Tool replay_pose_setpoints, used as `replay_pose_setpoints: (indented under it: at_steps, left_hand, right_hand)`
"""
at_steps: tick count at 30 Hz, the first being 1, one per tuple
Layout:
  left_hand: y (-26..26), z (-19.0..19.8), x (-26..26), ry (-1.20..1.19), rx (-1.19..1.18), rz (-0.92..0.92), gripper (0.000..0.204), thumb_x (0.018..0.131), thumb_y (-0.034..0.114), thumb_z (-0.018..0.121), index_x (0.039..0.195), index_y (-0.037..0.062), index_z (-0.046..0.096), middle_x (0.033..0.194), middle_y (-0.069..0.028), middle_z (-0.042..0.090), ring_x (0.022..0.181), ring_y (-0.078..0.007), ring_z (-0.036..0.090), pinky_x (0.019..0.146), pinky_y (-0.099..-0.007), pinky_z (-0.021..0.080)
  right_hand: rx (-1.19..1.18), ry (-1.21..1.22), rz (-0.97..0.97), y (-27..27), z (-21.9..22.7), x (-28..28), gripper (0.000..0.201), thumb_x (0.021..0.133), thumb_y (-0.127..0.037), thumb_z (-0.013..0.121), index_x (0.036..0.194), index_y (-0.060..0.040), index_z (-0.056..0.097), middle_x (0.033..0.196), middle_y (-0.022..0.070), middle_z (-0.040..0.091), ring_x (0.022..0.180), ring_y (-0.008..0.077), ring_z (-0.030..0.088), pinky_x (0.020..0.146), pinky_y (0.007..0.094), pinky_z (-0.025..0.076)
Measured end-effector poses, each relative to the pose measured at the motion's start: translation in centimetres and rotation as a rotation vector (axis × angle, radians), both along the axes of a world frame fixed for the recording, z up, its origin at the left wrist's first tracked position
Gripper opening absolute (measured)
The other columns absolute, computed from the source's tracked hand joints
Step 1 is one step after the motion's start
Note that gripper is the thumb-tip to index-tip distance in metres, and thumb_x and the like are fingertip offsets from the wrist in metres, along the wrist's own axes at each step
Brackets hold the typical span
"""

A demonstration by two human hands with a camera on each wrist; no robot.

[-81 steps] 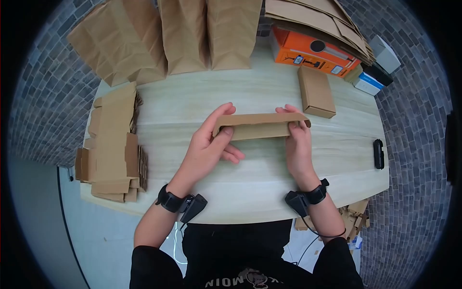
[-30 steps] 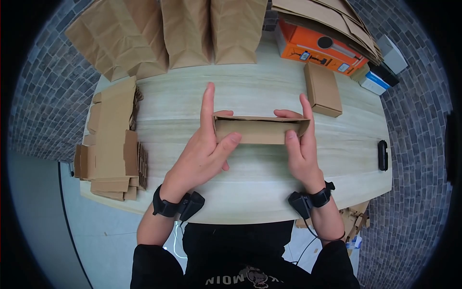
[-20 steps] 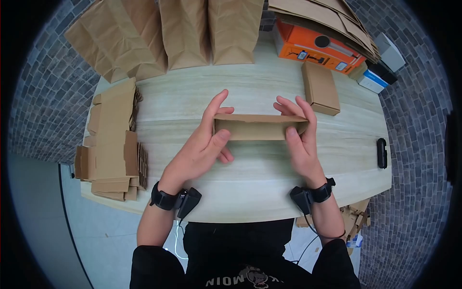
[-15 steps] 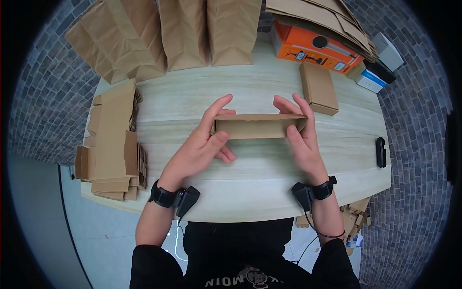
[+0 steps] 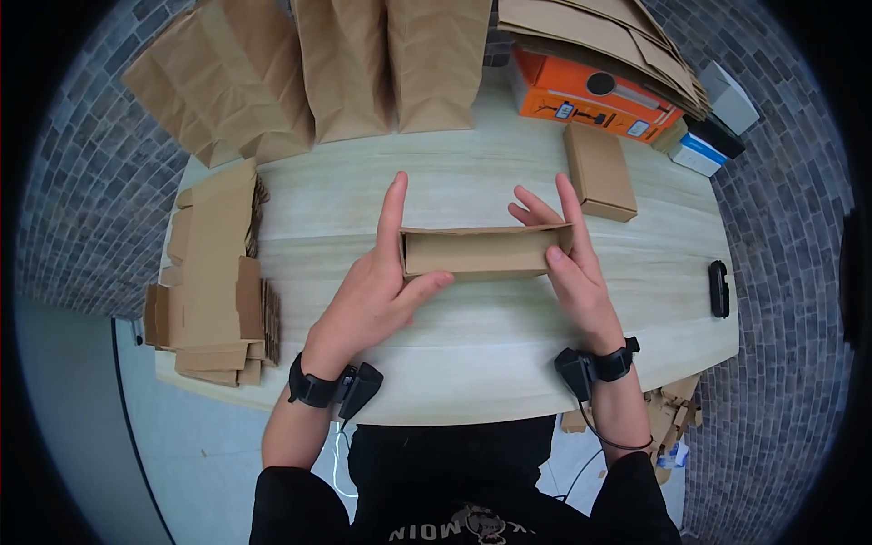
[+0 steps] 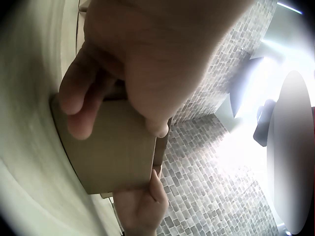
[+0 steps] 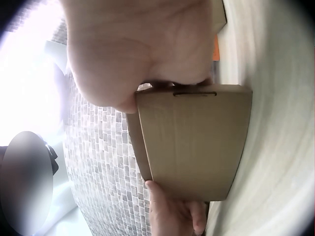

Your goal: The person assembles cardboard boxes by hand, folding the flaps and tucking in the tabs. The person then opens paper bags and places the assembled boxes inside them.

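Observation:
A brown cardboard box stands on its side over the table, its open side facing up, held between both hands. My left hand grips its left end, thumb along the near wall's top edge and index finger pointing straight ahead. At the other end my right hand holds it, thumb tip at the near corner and several fingers stretched forward. The left wrist view shows the broad near panel of the box with two fingers bent across it. A narrow slot shows by the right hand on the panel of the box.
Flattened cardboard blanks are stacked at the left of the table. Paper bags stand along the back. A closed brown box, an orange box and a black object are on the right.
The box has come slightly nearer the body and tilted, showing more of its inside. My left index finger has straightened forward, and the right hand's fingers have spread.

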State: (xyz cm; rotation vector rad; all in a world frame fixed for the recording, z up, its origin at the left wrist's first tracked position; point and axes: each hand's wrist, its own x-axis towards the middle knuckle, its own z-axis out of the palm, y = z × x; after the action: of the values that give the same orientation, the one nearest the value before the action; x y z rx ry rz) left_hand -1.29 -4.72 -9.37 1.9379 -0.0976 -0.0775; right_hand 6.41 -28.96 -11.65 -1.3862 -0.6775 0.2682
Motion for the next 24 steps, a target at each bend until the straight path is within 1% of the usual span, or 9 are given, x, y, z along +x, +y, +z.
replay_pose_setpoints:
  at_steps: [4, 6, 7, 9, 16, 19, 21, 22, 24]
  left_hand:
    - [0.1, -0.2, 0.0, -0.079, 0.099, -0.01, 0.108, 0.09, 0.013, 0.067, 0.154, 0.0164, -0.018, 0.105, -0.0139, 0.062, 0.084, -0.0244, 0.062, 0.062, -0.0329, 0.055]
    - [0.3, -1.1, 0.2, -0.263, 0.176, -0.036, 0.111, 0.088, 0.014, 0.069, 0.154, 0.0138, -0.02, 0.105, -0.0161, 0.062, 0.091, -0.0286, 0.062, 0.081, -0.0369, 0.053]
    - [0.3, -1.0, 0.1, -0.262, 0.177, -0.034, 0.111, 0.088, 0.014, 0.069, 0.154, 0.0138, -0.02, 0.105, -0.0161, 0.062, 0.091, -0.0286, 0.062, 0.081, -0.0369, 0.053]
    - [0.1, -0.6, -0.1, -0.146, 0.126, 0.017, 0.114, 0.088, 0.016, 0.071, 0.153, 0.0129, -0.023, 0.108, -0.0182, 0.062, 0.096, -0.0318, 0.063, 0.093, -0.0388, 0.046]
    - [0.1, -0.3, -0.2, -0.155, 0.093, 0.04, 0.116, 0.087, 0.021, 0.071, 0.153, 0.0128, -0.023, 0.111, -0.0186, 0.061, 0.099, -0.031, 0.062, 0.092, -0.0381, 0.047]
    - [0.3, 0.1, -0.2, -0.182, 0.089, 0.028, 0.108, 0.088, 0.022, 0.069, 0.156, 0.0126, -0.015, 0.111, -0.018, 0.061, 0.097, -0.0298, 0.062, 0.094, -0.0386, 0.046]
    - [0.7, 0.4, -0.2, -0.172, 0.102, 0.051, 0.095, 0.09, 0.022, 0.066, 0.157, 0.0107, 0.0, 0.11, -0.0228, 0.063, 0.1, -0.0374, 0.064, 0.091, -0.0406, 0.048]
    - [0.7, 0.6, -0.3, -0.171, 0.103, 0.05, 0.095, 0.09, 0.022, 0.066, 0.157, 0.0107, 0.0, 0.11, -0.0228, 0.063, 0.1, -0.0374, 0.064, 0.091, -0.0406, 0.048]
    - [0.8, 1.0, -0.3, -0.051, 0.064, 0.049, 0.08, 0.094, 0.02, 0.059, 0.157, 0.0107, 0.011, 0.114, -0.023, 0.061, 0.1, -0.0377, 0.063, 0.093, -0.0409, 0.046]
  right_hand:
    - [0.019, 0.028, -0.013, 0.0, -0.2, 0.0, 0.07, 0.098, -0.016, 0.043, 0.159, -0.0116, 0.008, 0.154, 0.0202, 0.034, 0.139, 0.0322, 0.039, 0.114, 0.043, 0.029]
    - [0.012, 0.015, -0.011, 0.2, -0.1, -0.1, 0.07, 0.098, -0.014, 0.043, 0.159, -0.0117, 0.008, 0.154, 0.02, 0.035, 0.139, 0.0317, 0.039, 0.114, 0.0432, 0.03]
    - [-0.008, -0.009, -0.022, 0.3, 0.0, -0.4, 0.071, 0.097, -0.012, 0.043, 0.158, -0.0117, 0.007, 0.153, 0.0197, 0.035, 0.137, 0.0307, 0.041, 0.114, 0.0435, 0.03]
    - [-0.028, -0.031, -0.033, 0.5, 0.0, -0.7, 0.072, 0.097, -0.01, 0.043, 0.158, -0.0116, 0.006, 0.152, 0.0193, 0.036, 0.136, 0.0298, 0.042, 0.113, 0.0438, 0.031]
    - [-0.066, -0.103, -0.047, 0.8, -0.4, -0.9, 0.074, 0.095, -0.009, 0.043, 0.157, -0.0094, 0.004, 0.145, 0.0175, 0.041, 0.124, 0.025, 0.048, 0.111, 0.042, 0.033]
    - [-0.072, -0.118, -0.05, 0.8, -0.5, -1.1, 0.072, 0.095, -0.009, 0.042, 0.157, -0.0087, 0.006, 0.145, 0.0176, 0.042, 0.124, 0.0247, 0.048, 0.11, 0.0418, 0.033]
    - [-0.073, -0.124, -0.05, 0.9, -0.5, -1.1, 0.072, 0.095, -0.008, 0.041, 0.157, -0.0084, 0.006, 0.145, 0.0176, 0.042, 0.125, 0.0247, 0.048, 0.111, 0.0416, 0.033]
    - [-0.072, -0.121, -0.048, 0.8, -0.5, -1.0, 0.071, 0.095, -0.008, 0.041, 0.157, -0.0082, 0.007, 0.144, 0.0176, 0.042, 0.125, 0.0246, 0.048, 0.111, 0.0413, 0.033]
    - [-0.073, -0.118, -0.05, 0.7, -0.4, -1.0, 0.07, 0.095, -0.007, 0.04, 0.157, -0.0079, 0.008, 0.144, 0.0177, 0.043, 0.125, 0.0246, 0.048, 0.111, 0.0409, 0.033]
